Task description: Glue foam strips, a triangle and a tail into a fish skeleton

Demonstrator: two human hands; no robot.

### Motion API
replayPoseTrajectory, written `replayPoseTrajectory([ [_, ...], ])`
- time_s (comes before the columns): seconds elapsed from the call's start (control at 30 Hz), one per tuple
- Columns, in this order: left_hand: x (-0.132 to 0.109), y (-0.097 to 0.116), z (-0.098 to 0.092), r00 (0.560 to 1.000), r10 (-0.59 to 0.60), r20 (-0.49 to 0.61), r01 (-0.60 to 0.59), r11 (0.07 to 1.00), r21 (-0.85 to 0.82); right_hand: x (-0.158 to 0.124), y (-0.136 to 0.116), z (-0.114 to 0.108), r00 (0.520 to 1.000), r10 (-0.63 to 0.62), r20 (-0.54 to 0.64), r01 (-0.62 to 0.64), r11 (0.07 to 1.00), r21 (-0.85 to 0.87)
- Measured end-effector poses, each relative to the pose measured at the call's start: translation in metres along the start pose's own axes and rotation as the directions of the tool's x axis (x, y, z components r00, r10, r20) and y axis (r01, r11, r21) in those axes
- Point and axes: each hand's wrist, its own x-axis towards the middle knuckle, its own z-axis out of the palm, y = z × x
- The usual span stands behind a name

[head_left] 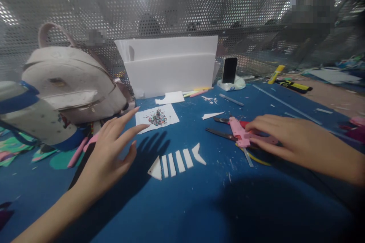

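Observation:
My left hand [112,148] hovers open over the blue table [185,205], fingers spread, fingertips near a white paper sheet [171,114] that carries a small heap of glitter bits [157,118]. My right hand [281,134] lies flat on the rear of a pink glue gun [238,132], fingers stretched over it. Scissors [221,133] lie open just left of the gun. A row of white foam pieces [176,159], cut in strips and triangles, lies between my hands.
A pale backpack [74,83] stands at the left. White foam boards [171,64] lean on the perforated metal screen behind. A phone [229,70] stands on a white holder. Pink sticks [76,153], a yellow marker [276,74] and scraps lie around.

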Motion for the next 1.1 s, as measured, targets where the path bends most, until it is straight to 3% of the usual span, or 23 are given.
replayPoseTrajectory([
  [0.17,-0.005,0.004,-0.004,0.998,-0.033,-0.062,0.026,0.994,-0.102,0.016,-0.015,-0.001,0.982,-0.178,-0.061,0.182,0.98,0.081],
  [0.33,-0.018,0.003,0.006,0.989,0.056,-0.137,-0.054,0.998,0.014,0.041,-0.037,0.002,0.96,-0.275,-0.042,0.278,0.946,0.166],
  [0.43,-0.032,0.015,0.014,0.968,0.187,-0.168,-0.173,0.98,0.095,0.063,-0.054,0.01,0.939,-0.342,0.015,0.328,0.911,0.249],
  [0.5,-0.042,0.03,0.018,0.946,0.314,-0.084,-0.301,0.944,0.136,0.077,-0.066,0.015,0.919,-0.391,0.058,0.358,0.886,0.297],
  [0.63,-0.058,0.065,0.026,0.895,0.444,0.027,-0.445,0.892,0.073,0.097,-0.082,0.025,0.906,-0.411,0.098,0.362,0.875,0.321],
  [0.73,-0.063,0.08,0.036,0.879,0.469,-0.082,-0.466,0.883,0.051,0.102,-0.085,0.034,0.915,-0.385,0.119,0.317,0.871,0.376],
  [0.87,-0.065,0.084,0.049,0.867,0.478,-0.14,-0.486,0.874,-0.025,0.099,-0.088,0.046,0.925,-0.366,0.098,0.281,0.836,0.471],
  [0.97,-0.063,0.082,0.054,0.863,0.483,-0.146,-0.497,0.864,-0.079,0.103,-0.091,0.055,0.917,-0.398,0.033,0.349,0.839,0.418],
  [1.1,-0.062,0.078,0.052,0.868,0.477,-0.135,-0.491,0.865,-0.104,0.123,-0.088,0.064,0.866,-0.498,-0.033,0.496,0.85,0.178],
])
